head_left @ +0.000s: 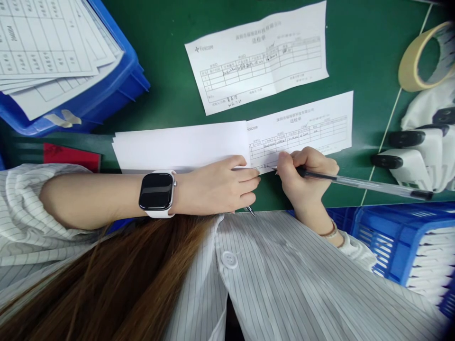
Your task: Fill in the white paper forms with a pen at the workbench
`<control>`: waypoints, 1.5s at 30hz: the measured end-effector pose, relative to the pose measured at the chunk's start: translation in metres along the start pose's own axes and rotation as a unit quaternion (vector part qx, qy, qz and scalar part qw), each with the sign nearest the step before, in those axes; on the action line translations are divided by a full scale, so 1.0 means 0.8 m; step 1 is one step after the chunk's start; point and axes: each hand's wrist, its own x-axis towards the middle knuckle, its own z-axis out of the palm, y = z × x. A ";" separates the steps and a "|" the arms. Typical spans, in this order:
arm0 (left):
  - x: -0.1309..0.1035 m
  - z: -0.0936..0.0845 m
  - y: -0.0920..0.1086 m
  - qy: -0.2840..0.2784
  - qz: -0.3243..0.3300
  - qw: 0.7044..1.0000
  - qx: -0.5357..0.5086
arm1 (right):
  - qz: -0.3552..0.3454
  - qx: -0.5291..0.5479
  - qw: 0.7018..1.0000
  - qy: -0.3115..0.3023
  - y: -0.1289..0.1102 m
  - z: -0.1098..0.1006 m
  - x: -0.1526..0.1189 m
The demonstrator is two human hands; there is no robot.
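My right hand (305, 175) is closed round a black pen (355, 181) with a clear barrel, its tip at the lower edge of a printed form (313, 128) that carries handwriting. My left hand (223, 187) lies flat with fingers outstretched across the folded white sheets (177, 142) joined to that form. A second pen's tip (250, 210) pokes out beneath my left hand; the rest of it is hidden. Just beyond lies another filled-in form (259, 57), creased down its middle.
At the far left, a blue bin (117, 90) holds stacked printed papers (46, 47). A red item (71, 156) lies near my left forearm. To the right are a tape roll (412, 61), white devices with black tips (408, 166) and a blue basket (387, 237) of white parts.
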 end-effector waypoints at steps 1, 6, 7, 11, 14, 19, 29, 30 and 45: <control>0.000 0.000 0.000 0.001 0.000 1.000 0.003 | -0.004 0.001 1.000 0.002 0.000 0.000 0.000; 0.000 0.001 0.000 -0.008 0.003 1.000 0.018 | -0.020 0.012 1.000 0.010 -0.001 0.000 0.002; 0.000 0.001 0.000 -0.011 0.003 1.000 0.020 | -0.020 0.011 1.000 0.009 -0.001 0.000 0.002; 0.000 0.000 0.000 -0.015 0.004 1.000 0.025 | -0.015 0.010 1.000 0.003 -0.001 0.000 0.001; 0.000 0.000 0.000 -0.014 0.004 1.000 0.024 | -0.011 0.014 1.000 0.002 -0.001 0.000 0.001; -0.001 -0.001 0.000 -0.007 0.004 1.000 0.020 | 0.000 0.036 0.999 0.014 0.000 0.002 0.000; -0.001 0.000 0.000 -0.027 0.005 0.999 0.023 | 0.018 0.040 0.999 0.026 -0.001 0.002 -0.001; -0.001 -0.001 0.000 -0.030 0.005 0.999 0.024 | 0.017 0.036 0.999 0.027 -0.001 0.002 -0.001; -0.002 0.000 0.000 -0.021 0.000 1.000 0.022 | -0.004 0.024 1.000 0.014 -0.001 0.002 0.000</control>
